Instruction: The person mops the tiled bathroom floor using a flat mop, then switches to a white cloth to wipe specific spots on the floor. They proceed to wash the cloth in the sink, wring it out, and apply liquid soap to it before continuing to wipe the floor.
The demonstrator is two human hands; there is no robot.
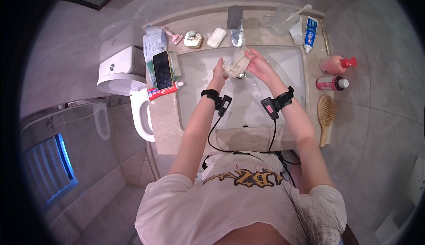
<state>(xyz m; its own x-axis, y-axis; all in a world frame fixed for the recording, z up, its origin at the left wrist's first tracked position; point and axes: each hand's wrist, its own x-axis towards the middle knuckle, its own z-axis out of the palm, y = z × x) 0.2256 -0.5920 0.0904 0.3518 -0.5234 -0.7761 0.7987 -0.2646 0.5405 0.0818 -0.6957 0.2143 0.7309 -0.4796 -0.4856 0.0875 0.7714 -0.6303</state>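
Note:
Over the far part of the white sink basin (199,99), both my hands hold a small cream-coloured cloth (239,64), bunched and twisted; its exact kind does not show. My left hand (218,74) grips its left end, fingers partly hidden behind the fabric. The other end is pinched in my right hand (261,67), which sits slightly higher. Just beyond the cloth rises the chrome faucet (237,35), and the metal drain (241,75) shows beneath it.
Left counter: phone (163,70), red toothpaste tube (164,90), pink razor (176,37). A small box (193,39) and white soap bar (216,37) lie behind the basin. Right: glass cup (281,20), blue toothpaste tube (311,35), pump bottle (337,64), pink bottle (331,83), hairbrush (326,116).

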